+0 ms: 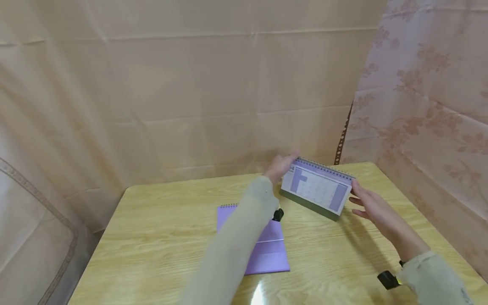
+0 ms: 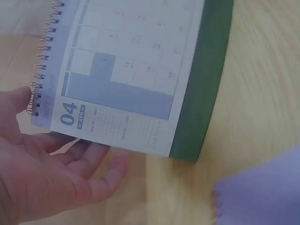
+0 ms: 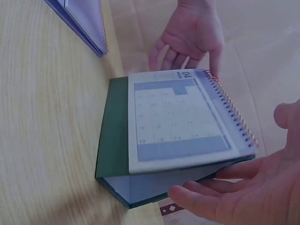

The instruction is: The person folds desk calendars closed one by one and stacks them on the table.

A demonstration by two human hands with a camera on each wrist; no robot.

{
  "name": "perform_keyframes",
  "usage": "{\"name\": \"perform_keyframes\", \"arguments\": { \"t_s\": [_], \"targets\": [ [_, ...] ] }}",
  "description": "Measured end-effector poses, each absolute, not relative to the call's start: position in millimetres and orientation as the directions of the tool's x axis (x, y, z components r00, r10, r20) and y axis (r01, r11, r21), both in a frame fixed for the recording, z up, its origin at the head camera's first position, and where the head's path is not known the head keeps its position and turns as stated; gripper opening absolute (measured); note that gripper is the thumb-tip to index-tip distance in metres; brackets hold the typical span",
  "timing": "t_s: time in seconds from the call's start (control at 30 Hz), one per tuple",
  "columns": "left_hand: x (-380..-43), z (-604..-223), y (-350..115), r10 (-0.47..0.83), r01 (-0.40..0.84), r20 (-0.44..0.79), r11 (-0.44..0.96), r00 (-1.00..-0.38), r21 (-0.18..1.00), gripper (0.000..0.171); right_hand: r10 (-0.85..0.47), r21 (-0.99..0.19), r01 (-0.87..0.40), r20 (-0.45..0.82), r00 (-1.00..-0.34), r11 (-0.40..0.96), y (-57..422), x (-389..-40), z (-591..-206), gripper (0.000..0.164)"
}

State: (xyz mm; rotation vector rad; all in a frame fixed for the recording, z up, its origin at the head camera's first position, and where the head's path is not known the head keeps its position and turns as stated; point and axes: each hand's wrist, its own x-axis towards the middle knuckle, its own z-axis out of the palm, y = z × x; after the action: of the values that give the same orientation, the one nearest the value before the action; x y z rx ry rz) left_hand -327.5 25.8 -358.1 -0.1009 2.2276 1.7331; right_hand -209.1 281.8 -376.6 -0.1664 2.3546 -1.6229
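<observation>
A desk calendar (image 1: 318,186) with a spiral top, a white and lavender month page marked 04 and a green base (image 2: 206,84) stands tilted at the back right of the table. My left hand (image 1: 280,167) holds its left end, with the thumb at the coil and fingers partly hidden behind the page in the left wrist view. At the other end is my right hand (image 1: 375,209). Its fingers (image 3: 201,201) reach straight along the open side and touch the back panel, while the thumb stands apart. A second, purple spiral calendar (image 1: 268,254) lies beneath my left forearm.
The wooden table (image 1: 160,237) carries both calendars. A beige curtain (image 1: 190,84) hangs behind its far edge, and a floral pink curtain (image 1: 431,106) runs along the right side. White cloth (image 1: 30,237) hangs at the left.
</observation>
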Motion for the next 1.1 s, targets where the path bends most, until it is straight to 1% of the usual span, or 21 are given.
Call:
{"name": "perform_keyframes", "arguments": {
  "t_s": [0.13,0.3,0.47,0.7,0.83,1.1],
  "targets": [
    [-323.2,-359.3,35.0,0.081,-0.313,-0.327,0.15,-0.942,0.938,0.055,-0.257,-0.932,0.075,-0.174,-0.95,0.354,284.1,-213.1,-376.3,0.084],
    [-320.3,-361.3,39.4,0.017,-0.356,-0.362,0.137,-0.932,0.924,0.055,-0.26,-0.927,0.094,-0.198,-0.945,0.364,286.5,-217.7,-378.1,0.086],
    [-319.9,-363.0,42.9,0.01,-0.399,-0.402,0.098,-0.916,0.912,0.051,-0.26,-0.914,0.115,-0.228,-0.938,0.389,292.1,-220.2,-378.7,0.088],
    [-324.2,-365.1,47.6,-0.03,-0.416,-0.415,0.078,-0.909,0.906,0.052,-0.279,-0.928,0.151,-0.253,-0.926,0.34,298.5,-221.2,-383.2,0.086],
    [-322.4,-361.7,46.9,-0.019,-0.428,-0.428,0.037,-0.904,0.903,0.049,-0.3,-0.939,0.164,-0.256,-0.919,0.302,300.0,-221.2,-385.3,0.086],
    [-319.3,-358.7,46.7,-0.013,-0.454,-0.454,0.039,-0.891,0.89,0.048,-0.324,-0.952,0.169,-0.248,-0.913,0.254,301.9,-223.2,-386.0,0.086]
  ]
}}
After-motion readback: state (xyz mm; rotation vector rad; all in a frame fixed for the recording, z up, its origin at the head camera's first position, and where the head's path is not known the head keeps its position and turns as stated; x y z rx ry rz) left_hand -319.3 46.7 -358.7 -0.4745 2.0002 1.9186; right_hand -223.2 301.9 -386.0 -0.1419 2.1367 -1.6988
